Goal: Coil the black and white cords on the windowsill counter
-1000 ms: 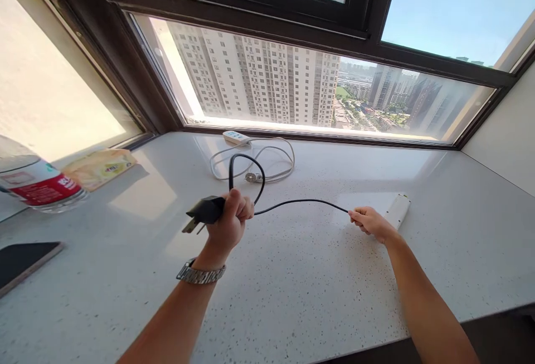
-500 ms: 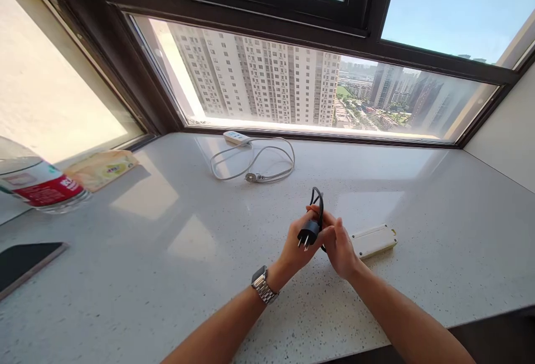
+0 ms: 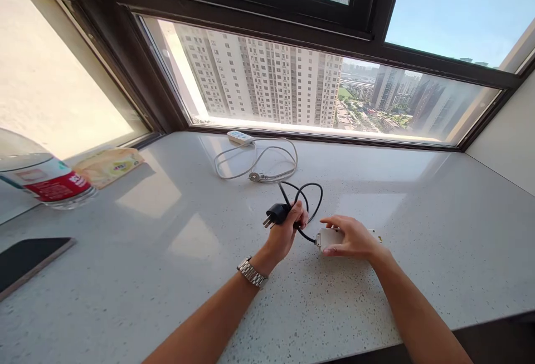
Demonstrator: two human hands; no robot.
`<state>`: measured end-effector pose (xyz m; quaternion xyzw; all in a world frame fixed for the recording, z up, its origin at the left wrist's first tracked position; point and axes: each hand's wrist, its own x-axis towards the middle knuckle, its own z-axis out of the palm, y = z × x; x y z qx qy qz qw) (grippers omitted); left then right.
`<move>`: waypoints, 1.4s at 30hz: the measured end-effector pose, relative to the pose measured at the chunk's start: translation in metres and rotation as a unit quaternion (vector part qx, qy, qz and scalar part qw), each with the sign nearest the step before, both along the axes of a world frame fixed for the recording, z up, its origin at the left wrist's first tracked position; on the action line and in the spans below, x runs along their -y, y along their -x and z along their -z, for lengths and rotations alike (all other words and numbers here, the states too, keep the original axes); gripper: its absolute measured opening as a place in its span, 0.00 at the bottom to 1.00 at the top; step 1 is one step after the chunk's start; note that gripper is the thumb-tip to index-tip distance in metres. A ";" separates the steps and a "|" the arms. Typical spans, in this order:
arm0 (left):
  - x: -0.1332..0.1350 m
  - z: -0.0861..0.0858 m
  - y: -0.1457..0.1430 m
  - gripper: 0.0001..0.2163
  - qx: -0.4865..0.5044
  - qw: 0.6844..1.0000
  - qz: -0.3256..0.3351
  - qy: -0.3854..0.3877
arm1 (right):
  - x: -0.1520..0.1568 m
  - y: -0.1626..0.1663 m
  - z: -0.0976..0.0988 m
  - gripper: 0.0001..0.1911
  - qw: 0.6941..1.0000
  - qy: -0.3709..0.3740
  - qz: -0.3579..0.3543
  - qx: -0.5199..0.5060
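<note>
My left hand (image 3: 287, 234) is closed around a black plug (image 3: 275, 214) and loops of its black cable (image 3: 308, 199), held just above the speckled white sill (image 3: 175, 275); the prongs point left. The cable runs down to a cream power strip (image 3: 328, 238) lying on the sill. My right hand (image 3: 350, 236) grips that strip from above, fingers curled over it. A metal watch (image 3: 251, 272) is on my left wrist.
A white power strip (image 3: 239, 137) with its coiled white cord (image 3: 259, 166) lies near the window. At far left stand a water bottle (image 3: 39, 177), a tissue pack (image 3: 109, 164) and a dark phone (image 3: 29, 261). A wall (image 3: 507, 130) bounds the right side.
My hands came together from wide apart, gathering the stretched black cable into loops. My right hand then moved onto the cream strip, which shifted left; my left hand keeps the plug.
</note>
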<state>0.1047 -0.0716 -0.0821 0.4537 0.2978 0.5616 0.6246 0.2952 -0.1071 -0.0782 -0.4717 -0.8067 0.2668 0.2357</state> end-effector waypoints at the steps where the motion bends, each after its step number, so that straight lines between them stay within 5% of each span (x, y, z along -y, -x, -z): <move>1: -0.003 -0.003 0.004 0.25 0.037 0.999 0.005 0.022 | 0.001 -0.001 -0.002 0.38 1.000 0.003 0.001 0.027; 7: -0.011 -0.012 0.024 0.23 0.151 0.980 0.056 0.118 | 0.004 -0.004 -0.011 0.30 0.984 0.040 0.088 0.151; 13: -0.013 -0.005 0.030 0.25 0.168 0.974 0.091 0.121 | 0.000 -0.025 -0.008 0.39 0.980 0.050 0.144 0.128; 18: -0.017 0.000 0.030 0.25 0.166 0.974 0.073 0.136 | -0.011 -0.031 0.005 0.27 0.985 0.018 0.145 -0.093; 22: -0.017 0.002 0.029 0.24 0.152 0.975 0.067 0.148 | -0.016 -0.024 0.008 0.29 0.927 0.005 0.192 -0.323; 27: -0.015 0.004 0.026 0.25 0.132 0.975 0.094 0.151 | -0.013 -0.024 -0.003 0.36 0.835 0.174 0.139 -0.504; 30: -0.013 0.004 0.024 0.25 0.123 0.973 0.119 0.153 | -0.013 -0.029 -0.007 0.35 0.811 0.235 0.108 -0.525; 38: -0.005 0.006 0.018 0.24 0.125 0.960 0.186 0.167 | -0.013 -0.031 -0.003 0.16 0.810 0.214 0.095 -0.538; 42: -0.002 0.009 0.013 0.25 0.119 0.952 0.221 0.175 | -0.014 -0.030 0.002 0.26 0.861 0.125 0.162 -0.465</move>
